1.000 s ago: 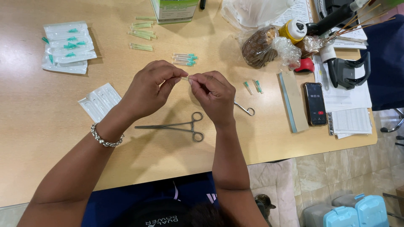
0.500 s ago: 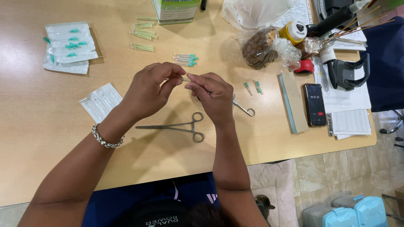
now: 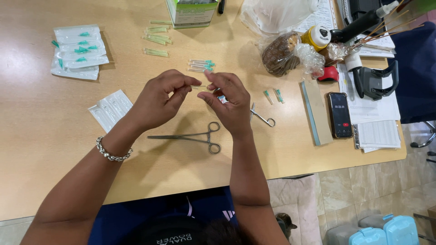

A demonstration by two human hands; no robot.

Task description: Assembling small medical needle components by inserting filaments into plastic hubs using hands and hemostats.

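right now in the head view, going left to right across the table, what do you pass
stack of sealed green-tipped needle packs → opened white packet → left hand → right hand → two loose green caps → long grey-blue block → black phone → printed papers

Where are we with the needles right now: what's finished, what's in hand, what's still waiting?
Looks done: a few loose capped needles lie grouped beyond the hands, two more to the right. In hand: the left hand and right hand pinch one thin needle piece between fingertips above the table. Left: sealed packets stacked far left; the forceps lies untouched.
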